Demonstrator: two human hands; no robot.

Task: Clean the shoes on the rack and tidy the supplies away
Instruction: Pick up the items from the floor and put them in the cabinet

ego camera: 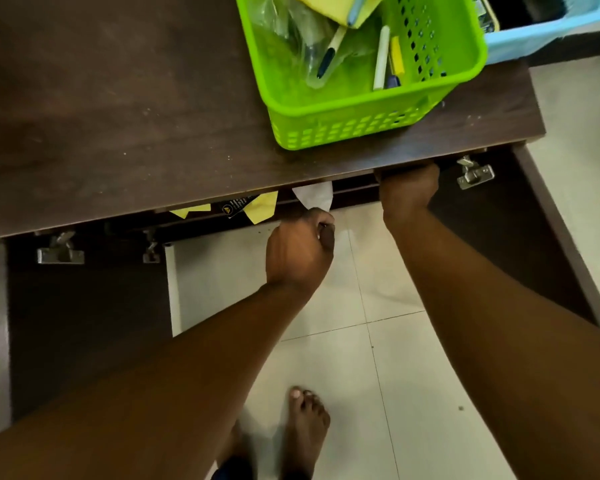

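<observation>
Left hand (298,251), grip pinching the white crumpled cloth (314,197) just below the dark wooden worktop (118,116) edge; right hand (409,188) reaches deeper, its grip hidden, cannot tell

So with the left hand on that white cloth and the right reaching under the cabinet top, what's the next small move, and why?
Probably draw the white cloth out toward the floor. The left hand pinches its lower end while most of it is tucked under the cabinet top. The right hand reaches under that edge, fingers hidden, so what it holds is unclear.
</observation>
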